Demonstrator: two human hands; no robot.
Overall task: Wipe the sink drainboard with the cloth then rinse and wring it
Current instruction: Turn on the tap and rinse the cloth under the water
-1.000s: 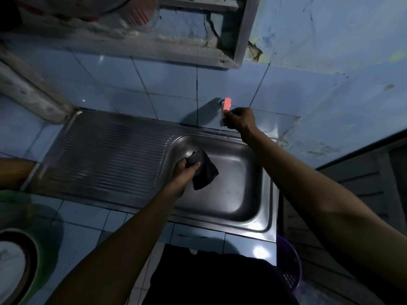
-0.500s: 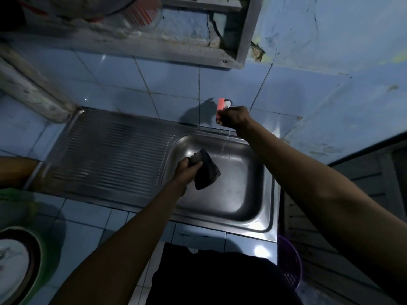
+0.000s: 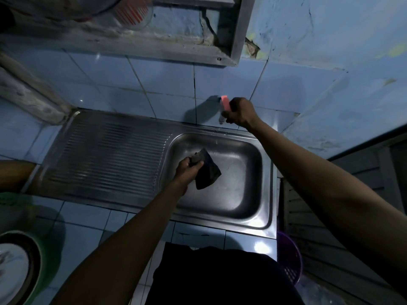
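A dark cloth point(image 3: 207, 172) hangs over the steel sink basin point(image 3: 237, 194), with my left hand point(image 3: 187, 170) gripping its top corner. The ribbed drainboard point(image 3: 110, 155) lies to the left of the basin. At the back wall my right hand point(image 3: 240, 113) is closed around the tap, whose pink handle point(image 3: 225, 102) sticks up above my fingers. A few drops of water show below the spout; I cannot tell whether a steady stream runs.
A wooden shelf frame point(image 3: 154, 47) juts out overhead. A green bowl with a plate point(image 3: 19, 267) sits at the lower left on the blue-tiled counter point(image 3: 83, 216). A purple basket point(image 3: 288, 256) stands right of the sink's front corner. A brown rounded object point(image 3: 15, 172) lies at the left edge.
My right hand has turned on the tap, and its pink handle has tilted. The cloth in my left hand has stayed over the basin.
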